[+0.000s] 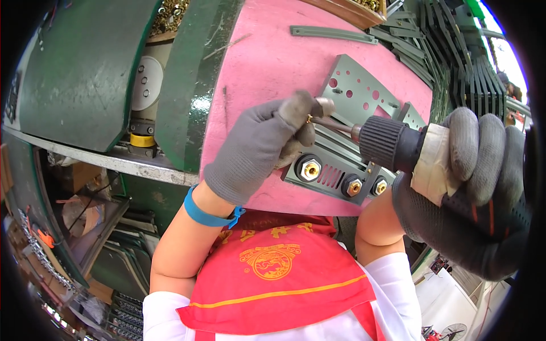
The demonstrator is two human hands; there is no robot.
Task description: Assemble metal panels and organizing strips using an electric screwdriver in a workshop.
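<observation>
My right hand, in a grey glove, grips a black power screwdriver with tape around its front. Its metal bit points left. My left hand, also gloved, pinches a small brass-coloured screw at the bit's tip; the fingers partly hide it. Below the bit lies a grey-green slotted metal panel with several black-collared brass terminals along its near side. Behind it stands a grey plate with round holes.
The parts rest on a pink mat. A flat metal strip lies at the far side, near a wooden box of small brass parts. Stacked metal brackets fill the far right. Left stands a green worktop with a metal edge.
</observation>
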